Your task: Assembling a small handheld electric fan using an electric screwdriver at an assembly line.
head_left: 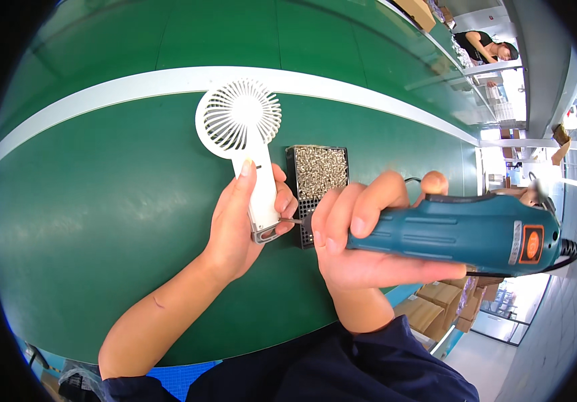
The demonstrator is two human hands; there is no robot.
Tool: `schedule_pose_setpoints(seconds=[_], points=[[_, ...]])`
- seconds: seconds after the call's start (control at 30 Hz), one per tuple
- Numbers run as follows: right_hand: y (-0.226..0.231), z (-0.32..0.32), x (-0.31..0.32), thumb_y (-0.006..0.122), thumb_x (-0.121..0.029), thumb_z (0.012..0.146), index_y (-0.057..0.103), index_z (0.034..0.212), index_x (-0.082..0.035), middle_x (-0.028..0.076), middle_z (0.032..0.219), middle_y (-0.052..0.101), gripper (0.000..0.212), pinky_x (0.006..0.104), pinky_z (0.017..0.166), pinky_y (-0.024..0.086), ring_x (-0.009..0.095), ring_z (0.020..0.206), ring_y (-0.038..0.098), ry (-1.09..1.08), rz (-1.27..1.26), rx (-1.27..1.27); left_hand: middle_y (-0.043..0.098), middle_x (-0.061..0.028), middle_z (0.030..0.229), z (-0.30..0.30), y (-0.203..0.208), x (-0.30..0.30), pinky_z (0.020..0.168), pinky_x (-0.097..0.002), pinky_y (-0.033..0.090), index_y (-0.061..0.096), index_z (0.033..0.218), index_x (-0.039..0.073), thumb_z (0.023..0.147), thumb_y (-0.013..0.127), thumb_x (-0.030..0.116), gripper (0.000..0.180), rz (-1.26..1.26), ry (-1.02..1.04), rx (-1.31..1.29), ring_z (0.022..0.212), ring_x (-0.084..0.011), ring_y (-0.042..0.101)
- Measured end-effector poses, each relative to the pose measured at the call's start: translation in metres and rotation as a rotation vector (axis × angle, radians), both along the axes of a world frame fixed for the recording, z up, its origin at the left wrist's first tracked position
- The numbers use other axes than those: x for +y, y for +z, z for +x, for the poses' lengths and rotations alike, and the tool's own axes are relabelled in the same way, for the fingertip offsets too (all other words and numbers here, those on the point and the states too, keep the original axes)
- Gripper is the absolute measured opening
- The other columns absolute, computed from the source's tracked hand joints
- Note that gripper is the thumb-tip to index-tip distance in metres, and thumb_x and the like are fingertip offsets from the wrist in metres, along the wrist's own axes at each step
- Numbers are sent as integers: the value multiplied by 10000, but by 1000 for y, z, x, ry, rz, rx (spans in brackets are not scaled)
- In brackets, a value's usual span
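My left hand (235,214) is wrapped round the handle of a white handheld fan (257,191), its round slatted head tilted up and away from me. A grey loop sits at the handle's bottom end. In my right hand (362,234) is a teal electric screwdriver (449,231), held sideways. Its thin metal bit points left and meets the side of the fan handle near the bottom, by my left fingers. Behind my right hand lies a black tray (291,177) filled with many small metal screws (322,167); its near part, with rows of holes, is partly covered by my hand.
A green work surface (100,201) spreads under my hands, with a white rail (134,85) crossing beyond the fan. Cardboard boxes (429,305) stand at the lower right. Another person (479,47) is at the far upper right. The screwdriver's black cord (570,249) trails off right.
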State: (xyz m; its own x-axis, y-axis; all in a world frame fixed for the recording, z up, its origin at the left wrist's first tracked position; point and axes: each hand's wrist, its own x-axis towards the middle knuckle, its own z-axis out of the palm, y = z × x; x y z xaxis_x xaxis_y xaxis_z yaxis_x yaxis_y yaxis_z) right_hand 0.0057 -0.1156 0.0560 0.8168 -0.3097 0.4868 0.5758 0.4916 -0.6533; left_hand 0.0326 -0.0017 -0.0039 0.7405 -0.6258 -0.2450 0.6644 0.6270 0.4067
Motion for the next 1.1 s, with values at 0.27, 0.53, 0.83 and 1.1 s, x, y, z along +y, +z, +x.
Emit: schedule_pose_setpoints(seconds=[0.27,0.53,0.83,1.1], points=[[-4,-1,-3,372,-836,755,324,1295,-179,87,694,467,851,335,373,392,191,434,473,69,-244,-47,477,-24,743,0,2,1,570,-248,378,460,1019,83,1004,321,490,430,72,-3,-31,720,-129,469],[10,-8,-21,383,-807,784,337,1294,-161,117,740,503,825,342,413,419,230,468,493,-72,-126,-130,470,-33,735,0,-1,-1,550,-254,375,457,1005,67,1006,310,489,447,25,11,22,707,-141,466],[-23,-6,-81,259,-816,810,403,1223,-175,32,657,429,776,250,308,325,117,364,365,-510,-266,5,460,-39,718,0,2,2,528,-255,377,459,1009,69,1003,331,487,438,21,0,56,639,-131,444],[-33,-8,-78,313,-830,782,332,1242,-149,72,671,483,822,290,347,410,163,388,455,-350,-190,-36,470,-37,730,0,0,1,533,-251,376,464,1030,74,1006,339,472,417,28,-5,43,629,-129,446]])
